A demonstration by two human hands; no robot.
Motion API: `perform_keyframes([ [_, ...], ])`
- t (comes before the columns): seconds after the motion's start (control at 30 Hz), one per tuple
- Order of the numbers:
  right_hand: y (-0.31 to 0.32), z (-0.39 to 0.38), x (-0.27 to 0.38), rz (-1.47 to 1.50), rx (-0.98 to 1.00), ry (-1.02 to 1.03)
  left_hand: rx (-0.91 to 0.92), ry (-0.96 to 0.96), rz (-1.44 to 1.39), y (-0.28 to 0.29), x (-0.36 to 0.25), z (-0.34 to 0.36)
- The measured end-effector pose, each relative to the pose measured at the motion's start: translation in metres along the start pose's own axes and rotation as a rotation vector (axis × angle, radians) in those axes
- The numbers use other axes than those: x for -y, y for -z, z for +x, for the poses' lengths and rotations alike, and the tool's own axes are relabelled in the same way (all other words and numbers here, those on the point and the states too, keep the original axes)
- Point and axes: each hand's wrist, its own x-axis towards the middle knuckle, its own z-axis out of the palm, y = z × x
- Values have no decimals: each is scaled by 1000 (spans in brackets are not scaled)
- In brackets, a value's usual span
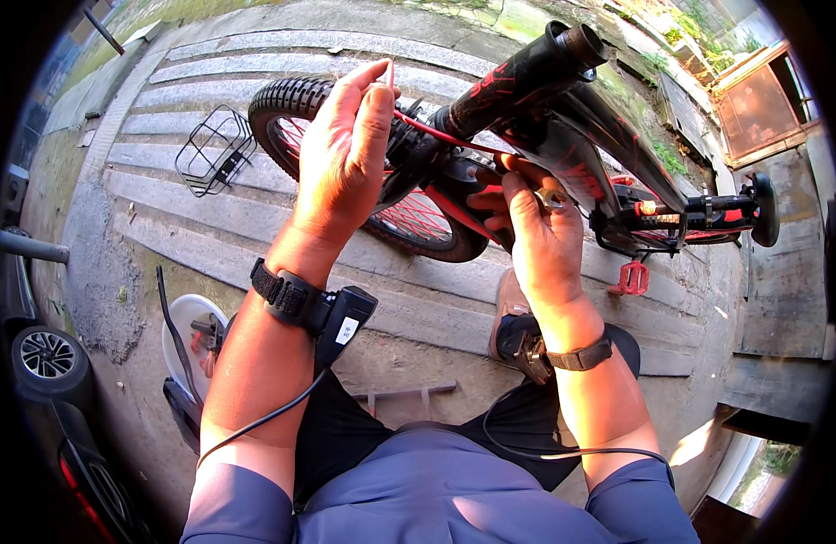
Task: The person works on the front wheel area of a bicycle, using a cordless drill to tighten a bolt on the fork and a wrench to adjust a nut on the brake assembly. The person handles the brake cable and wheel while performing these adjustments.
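Here's the left hand (350, 150), pinching the red cable (443, 134), a pale end poking above its fingertips. The cable stretches between the hands, slanting down rightward to the curled right hand (545, 231), a brassy piece (551, 197) at its fingers (which one it grips, can't tell). Beyond both, the bike (617, 136) runs off rightward, its frame nearer the right hand.

Glossy bike frame (501, 93); smooth plastic-looking red cable (443, 136); knobbly rubber tyre (275, 94); metal-wire basket (228, 169); rough concrete slabs (200, 215).
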Motion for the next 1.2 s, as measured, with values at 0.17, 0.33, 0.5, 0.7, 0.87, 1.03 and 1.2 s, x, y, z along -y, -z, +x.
perform_keyframes([
  [0.17,-1,0,-1,-21,-3,-3,-9,-4,10,-1,1,0],
  [0.33,-4,-1,5,-170,30,102,-18,2,11,-2,2,0],
  [0.5,-1,3,2,-263,42,188,-19,-65,107,-3,6,1],
  [0.7,-1,4,1,-244,54,175,103,-227,210,5,16,8],
  [0.87,-5,6,7,-169,36,171,171,-364,287,4,15,12],
  [1.03,-3,15,1,-327,21,322,288,-349,431,10,12,11],
  [1.2,-16,5,0,-691,124,642,259,-397,473,7,14,12],
])
